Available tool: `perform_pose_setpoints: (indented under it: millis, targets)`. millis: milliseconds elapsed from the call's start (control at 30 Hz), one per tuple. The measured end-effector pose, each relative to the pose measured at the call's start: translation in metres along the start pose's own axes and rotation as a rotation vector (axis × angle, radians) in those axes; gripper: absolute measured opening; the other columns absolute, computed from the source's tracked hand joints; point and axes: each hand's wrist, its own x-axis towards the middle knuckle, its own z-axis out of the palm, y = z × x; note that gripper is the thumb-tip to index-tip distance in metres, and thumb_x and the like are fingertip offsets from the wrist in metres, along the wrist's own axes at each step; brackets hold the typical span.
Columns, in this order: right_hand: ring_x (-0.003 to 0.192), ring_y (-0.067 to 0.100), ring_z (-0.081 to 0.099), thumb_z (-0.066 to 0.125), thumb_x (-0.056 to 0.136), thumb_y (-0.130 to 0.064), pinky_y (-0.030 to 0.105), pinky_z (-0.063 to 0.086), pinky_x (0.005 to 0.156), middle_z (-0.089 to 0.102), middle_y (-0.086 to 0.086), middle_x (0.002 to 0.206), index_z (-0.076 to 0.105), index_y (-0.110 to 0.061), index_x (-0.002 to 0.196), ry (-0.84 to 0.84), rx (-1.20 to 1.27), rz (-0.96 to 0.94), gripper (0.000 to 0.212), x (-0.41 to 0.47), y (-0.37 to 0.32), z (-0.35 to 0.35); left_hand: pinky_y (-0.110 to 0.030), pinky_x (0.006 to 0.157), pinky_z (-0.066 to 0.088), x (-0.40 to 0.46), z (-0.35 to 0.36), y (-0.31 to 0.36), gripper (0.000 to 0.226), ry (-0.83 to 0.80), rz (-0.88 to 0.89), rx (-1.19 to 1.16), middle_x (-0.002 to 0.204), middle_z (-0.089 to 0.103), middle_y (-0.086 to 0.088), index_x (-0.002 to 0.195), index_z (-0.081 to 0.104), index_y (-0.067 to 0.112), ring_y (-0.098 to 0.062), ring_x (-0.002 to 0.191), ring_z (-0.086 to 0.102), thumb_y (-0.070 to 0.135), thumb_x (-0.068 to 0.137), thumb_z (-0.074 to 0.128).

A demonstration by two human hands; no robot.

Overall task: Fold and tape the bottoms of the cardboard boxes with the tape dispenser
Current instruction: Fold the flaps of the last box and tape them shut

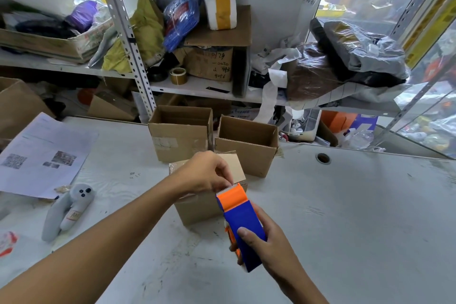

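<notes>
At six o'clock, the right hand (265,244) gripped the dispenser (240,222); at twelve o'clock of it, left fingers (223,175) pinched near its blade, tape unclear, hiding the box (197,207) top.

The shelf carton (209,63) bears handwritten "0020" and "9056".

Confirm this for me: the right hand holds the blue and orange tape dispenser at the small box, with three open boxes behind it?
Not quite: the head view shows two open boxes behind, not three. The right hand does hold the tape dispenser at the small box.
</notes>
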Motion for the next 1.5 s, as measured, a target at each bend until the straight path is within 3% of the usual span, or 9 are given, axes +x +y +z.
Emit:
perform_pose_setpoints:
  millis: [267,667,833,967,1033,1133,1200,1300,1500]
  targets:
    - [0.064,0.021,0.069,0.063,0.098,-0.025,0.035,0.062,0.062,0.072,0.004,0.084,0.062,-0.032,0.110,0.043,-0.015,0.020,0.014,0.003,0.011,0.021,-0.013,0.059,0.049,0.004,-0.018,-0.008,0.015,0.194,0.011,0.209,0.072,0.069,0.009,0.076,0.073,0.023,-0.003,0.065,0.067,0.011,0.084,0.077]
    - [0.061,0.021,0.068,0.063,0.097,-0.026,0.035,0.061,0.059,0.070,0.011,0.081,0.060,-0.025,0.122,0.113,0.029,0.035,0.025,0.002,0.039,0.045,-0.020,0.069,0.054,0.009,-0.009,-0.030,0.016,0.260,0.031,0.249,0.074,0.066,0.012,0.076,0.073,0.023,-0.003,0.071,0.064,0.011,0.085,0.076]
    - [0.064,0.021,0.070,0.063,0.097,-0.029,0.035,0.062,0.061,0.071,0.015,0.086,0.059,-0.023,0.124,0.148,0.035,0.056,0.029,0.012,0.043,0.050,-0.028,0.076,0.051,0.012,0.012,-0.052,0.009,0.397,0.131,0.401,0.099,0.070,0.000,0.098,0.073,0.022,-0.014,0.091,0.059,0.019,0.091,0.069]
    - [0.066,0.021,0.071,0.063,0.096,-0.031,0.033,0.062,0.062,0.072,0.013,0.092,0.057,-0.025,0.127,0.166,0.024,0.067,0.032,0.018,0.048,0.053,-0.037,0.092,0.034,0.009,0.026,-0.071,0.056,0.565,0.190,0.562,0.132,0.057,-0.003,0.132,0.055,0.030,-0.025,0.125,0.043,0.033,0.081,0.078]
    - [0.067,0.020,0.071,0.064,0.096,-0.032,0.032,0.062,0.062,0.072,0.011,0.093,0.055,-0.029,0.129,0.170,0.029,0.089,0.035,0.018,0.053,0.056,-0.051,0.099,0.038,0.007,0.025,-0.076,0.055,0.605,0.176,0.492,0.146,0.045,-0.005,0.124,0.057,0.031,-0.030,0.136,0.035,0.034,0.076,0.081]
    - [0.066,0.021,0.071,0.065,0.095,-0.031,0.034,0.063,0.063,0.073,0.007,0.087,0.054,-0.033,0.131,0.178,0.044,0.095,0.037,0.018,0.059,0.061,-0.066,0.093,0.044,0.006,0.033,-0.090,0.022,0.539,0.333,0.472,0.135,0.061,-0.001,0.097,0.068,0.027,-0.032,0.132,0.046,0.023,0.079,0.081]
    - [0.066,0.021,0.071,0.065,0.095,-0.030,0.034,0.063,0.062,0.073,0.007,0.087,0.055,-0.031,0.132,0.188,0.054,0.090,0.038,0.019,0.060,0.063,-0.073,0.102,0.034,0.005,0.034,-0.097,0.014,0.477,0.355,0.437,0.134,0.063,0.002,0.097,0.070,0.028,-0.030,0.135,0.047,0.036,0.086,0.073]
    - [0.066,0.020,0.072,0.064,0.095,-0.032,0.032,0.062,0.061,0.074,0.005,0.090,0.053,-0.029,0.134,0.199,0.033,0.103,0.041,0.024,0.058,0.065,-0.073,0.113,0.015,0.006,0.029,-0.102,0.049,0.314,0.311,0.541,0.153,0.045,0.006,0.109,0.065,0.032,-0.024,0.147,0.030,0.071,0.084,0.051]
    - [0.067,0.022,0.072,0.064,0.096,-0.033,0.034,0.063,0.062,0.073,0.002,0.091,0.054,-0.039,0.128,0.194,0.028,0.131,0.035,0.020,0.062,0.065,-0.058,0.106,0.034,0.009,0.027,-0.111,0.048,0.319,0.350,0.670,0.154,0.043,0.002,0.114,0.062,0.030,-0.028,0.145,0.034,0.067,0.086,0.049]
